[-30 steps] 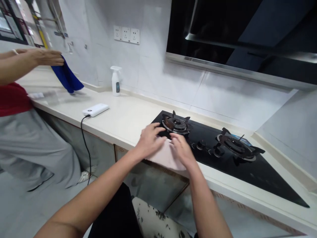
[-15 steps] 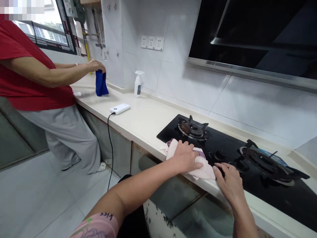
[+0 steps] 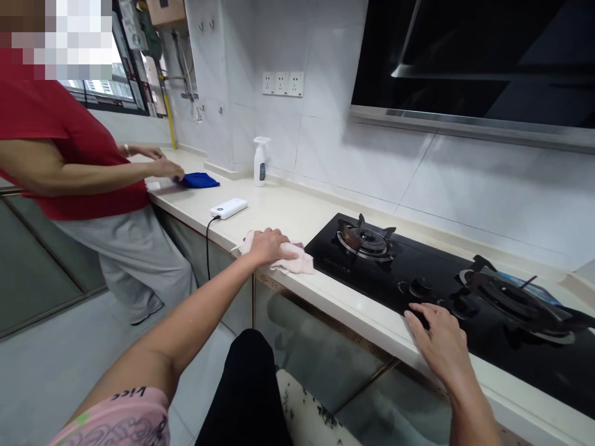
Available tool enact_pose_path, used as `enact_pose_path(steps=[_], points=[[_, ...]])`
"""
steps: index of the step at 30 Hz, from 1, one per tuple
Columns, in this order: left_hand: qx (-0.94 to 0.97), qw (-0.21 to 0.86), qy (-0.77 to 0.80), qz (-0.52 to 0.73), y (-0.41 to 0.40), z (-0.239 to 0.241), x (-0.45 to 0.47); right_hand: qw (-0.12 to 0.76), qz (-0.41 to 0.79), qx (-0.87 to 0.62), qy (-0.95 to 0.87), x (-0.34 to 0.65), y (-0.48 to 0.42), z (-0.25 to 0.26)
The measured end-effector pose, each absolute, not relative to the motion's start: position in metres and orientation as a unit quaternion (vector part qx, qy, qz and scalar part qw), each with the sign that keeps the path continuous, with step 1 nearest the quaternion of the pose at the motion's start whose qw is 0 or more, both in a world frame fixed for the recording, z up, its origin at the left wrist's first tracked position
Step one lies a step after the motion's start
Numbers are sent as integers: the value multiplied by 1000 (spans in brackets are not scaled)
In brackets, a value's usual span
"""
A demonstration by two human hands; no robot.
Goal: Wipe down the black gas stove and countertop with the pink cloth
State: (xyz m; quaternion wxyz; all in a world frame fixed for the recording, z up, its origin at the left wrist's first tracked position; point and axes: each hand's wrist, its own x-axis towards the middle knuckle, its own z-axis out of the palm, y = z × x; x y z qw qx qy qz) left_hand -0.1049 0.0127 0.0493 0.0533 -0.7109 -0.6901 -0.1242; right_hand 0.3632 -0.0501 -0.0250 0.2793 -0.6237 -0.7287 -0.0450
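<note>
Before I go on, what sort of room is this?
Most likely a home kitchen: a two-burner gas hob is set in the pale countertop, and a black range hood hangs above it.

soft cloth rag (image 3: 294, 262), glossy black cooktop (image 3: 357, 280)

The one view comes from the person's own head, in front of the hob (image 3: 388, 275) and above it, facing forward and down. The hob sits right of centre, its right end cut by the frame. The camera is near enough that both forearms rise from the lower edge, the left hand (image 3: 269, 246) left of the hob, the right hand (image 3: 441, 341) by its front. The wide view reaches the hood (image 3: 469, 68) over the hob and a co-worker (image 3: 93, 161) well to its left.
</note>
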Motion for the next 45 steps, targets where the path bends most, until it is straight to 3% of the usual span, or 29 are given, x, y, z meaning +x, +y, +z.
enact_pose_path(steps=[6, 11, 15, 24, 30, 35, 41, 45], points=[[-610, 110, -773, -138, 21, 50, -160, 290, -51, -613, -733, 362, -50, -26], [-573, 134, -796, -138, 9, 55, -151, 298, -44, -610, -732, 359, -51, -26], [-610, 148, -763, -154, -17, 46, -106, 302, -32, -614, -729, 358, -52, -26], [-743, 230, -513, -363, -68, -10, 75, 340, 5, -601, -723, 362, -53, -21], [-805, 244, -384, -381, -79, -32, 141, 376, 61, -589, -713, 375, -49, -21], [-854, 233, -317, -341, -63, -49, 87, 348, 51, -606, -714, 377, -48, -23], [-847, 117, -467, -224, -44, -34, -50, 339, 38, -601, -723, 377, -48, -25], [-812, 114, -552, -152, -38, -2, -144, 335, 31, -606, -721, 375, -47, -27]])
